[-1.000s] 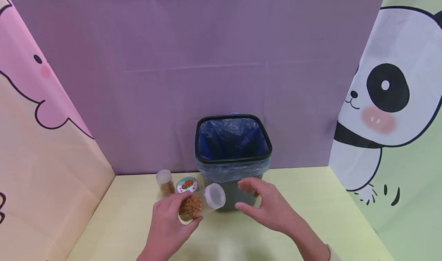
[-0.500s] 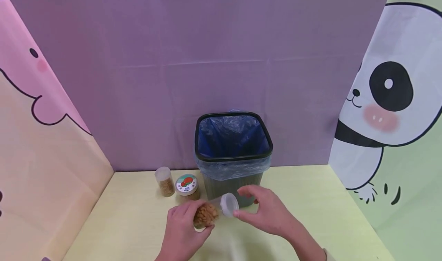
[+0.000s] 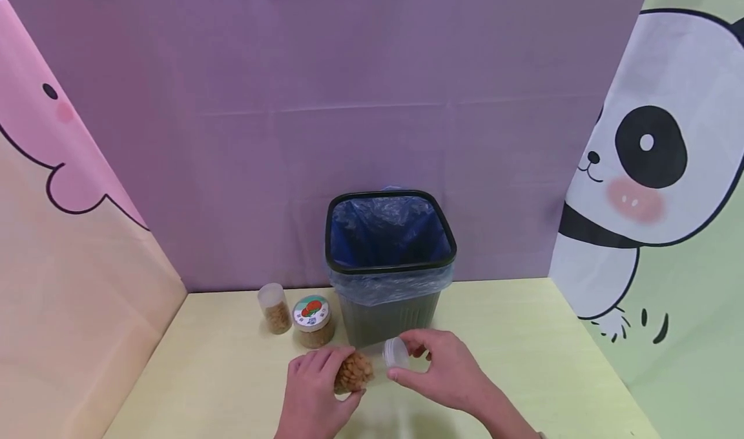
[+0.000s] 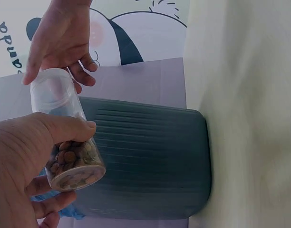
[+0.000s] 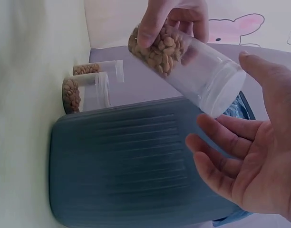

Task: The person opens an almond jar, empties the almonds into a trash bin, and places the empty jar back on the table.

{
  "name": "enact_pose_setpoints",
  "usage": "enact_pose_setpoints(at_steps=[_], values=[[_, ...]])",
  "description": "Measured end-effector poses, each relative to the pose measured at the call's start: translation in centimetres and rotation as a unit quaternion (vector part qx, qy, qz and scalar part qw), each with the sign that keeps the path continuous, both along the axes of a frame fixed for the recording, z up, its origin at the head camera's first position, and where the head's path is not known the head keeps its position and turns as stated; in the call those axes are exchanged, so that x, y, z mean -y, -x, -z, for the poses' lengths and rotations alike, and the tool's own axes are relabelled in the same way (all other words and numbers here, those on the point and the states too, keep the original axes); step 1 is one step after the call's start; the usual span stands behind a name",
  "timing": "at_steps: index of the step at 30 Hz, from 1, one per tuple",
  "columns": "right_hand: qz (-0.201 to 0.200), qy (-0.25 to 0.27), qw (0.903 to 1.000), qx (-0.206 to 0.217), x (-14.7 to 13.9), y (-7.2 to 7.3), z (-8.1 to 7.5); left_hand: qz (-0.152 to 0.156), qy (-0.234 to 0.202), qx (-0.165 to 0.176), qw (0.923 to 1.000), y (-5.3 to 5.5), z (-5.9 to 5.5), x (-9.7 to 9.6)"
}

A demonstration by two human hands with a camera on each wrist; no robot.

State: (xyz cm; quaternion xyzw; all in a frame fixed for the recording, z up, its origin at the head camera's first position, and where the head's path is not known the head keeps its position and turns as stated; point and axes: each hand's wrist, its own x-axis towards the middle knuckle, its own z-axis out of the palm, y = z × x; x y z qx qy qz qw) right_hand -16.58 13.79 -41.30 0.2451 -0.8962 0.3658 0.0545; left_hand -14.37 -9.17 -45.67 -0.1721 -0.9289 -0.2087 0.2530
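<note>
Brown pieces [image 3: 354,372] lie partly hidden in the jar [image 3: 374,360] between the hands [image 3: 316,390] [image 3: 444,369].

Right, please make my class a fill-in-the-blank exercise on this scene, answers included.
1. The left hand holds a tilted jar; the right hand is nearest its ____.
2. The bin has a rim coloured ____.
3. Its liner is coloured ____.
4. Left of the bin stand ____ more jars.

Missing words: lid; black; blue; two.
</note>
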Motion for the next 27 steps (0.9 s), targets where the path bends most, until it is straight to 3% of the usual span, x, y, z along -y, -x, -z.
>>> enact_pose_setpoints(at_steps=[5,9,14,18,23,25,27], values=[[-0.002,0.019,0.9998,0.008,-0.2,0.0,0.4,0.028,-0.052,0.008,0.9982,0.3,0.6,0.0],[-0.004,0.056,0.9982,0.022,-0.6,0.1,0.2,0.055,-0.111,0.006,0.9923,0.7,1.2,0.2],[-0.012,0.088,0.9953,0.037,-1.0,0.2,0.0,0.039,-0.129,0.012,0.9907,0.9,1.4,0.6],[-0.020,0.101,0.9937,0.045,-1.4,0.5,0.1,0.027,-0.145,0.062,0.9871,0.8,1.4,1.0],[-0.038,0.102,0.9927,0.052,-1.6,0.9,0.1,0.060,-0.179,0.141,0.9718,0.9,1.2,1.2],[-0.043,0.104,0.9918,0.060,-1.5,1.0,0.1,0.078,-0.188,0.156,0.9666,1.1,1.2,1.3],[-0.049,0.114,0.9893,0.077,-1.4,0.9,-0.1,0.091,-0.188,0.150,0.9665,1.2,1.2,1.4]])
